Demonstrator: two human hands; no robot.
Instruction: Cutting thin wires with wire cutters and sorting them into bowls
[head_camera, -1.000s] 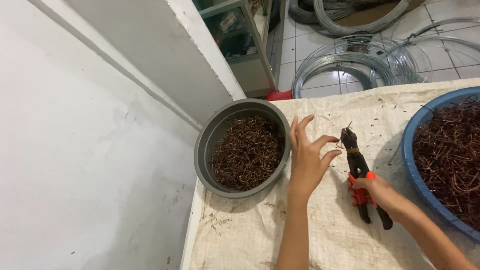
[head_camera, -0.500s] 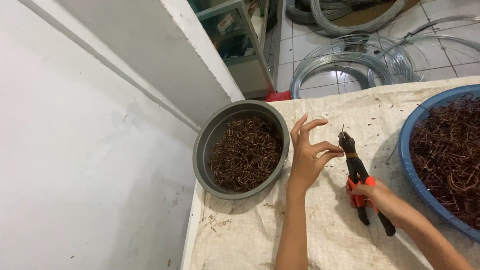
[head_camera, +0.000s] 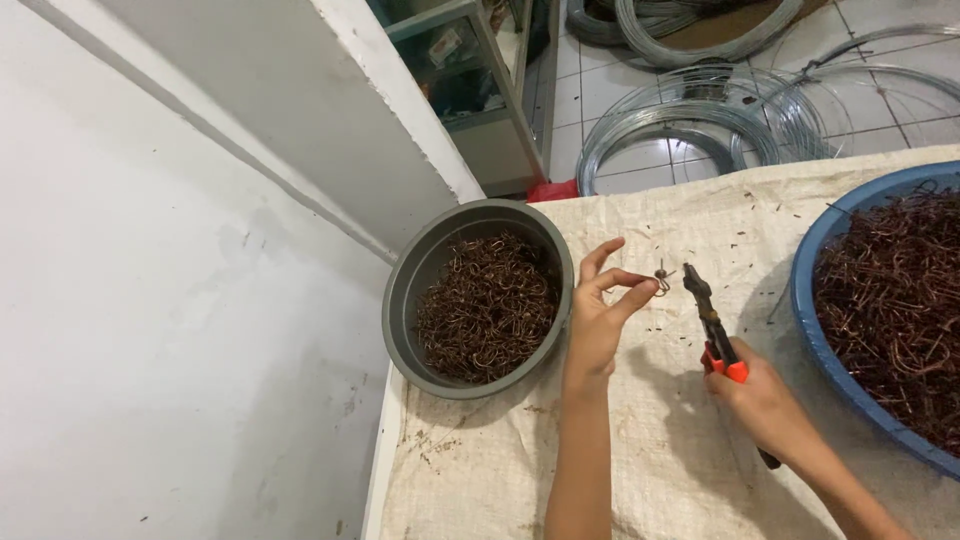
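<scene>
A worn beige woven sack cloth (head_camera: 640, 470) is spread over the table, beside a white wall. A small bent brown wire piece (head_camera: 662, 279) is pinched in the left hand (head_camera: 600, 310). Orange-handled black pliers (head_camera: 712, 325) are gripped by the right hand (head_camera: 765, 405), long axis pointed far-left.

grey basin (head_camera: 400, 300) | blue basin (head_camera: 815, 250) | rusty-brown wire pieces (head_camera: 487, 305) | red-and-black pliers (head_camera: 716, 330) | beige sackcloth (head_camera: 650, 470)

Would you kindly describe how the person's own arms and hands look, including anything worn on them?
Both arms are slim and bare as far as the picture shows: no sleeves reach into view. The left hand and right hand wear no gloves, and no rings, watch or bracelets can be seen. The fingers are slender. Nails are too small to judge.
</scene>
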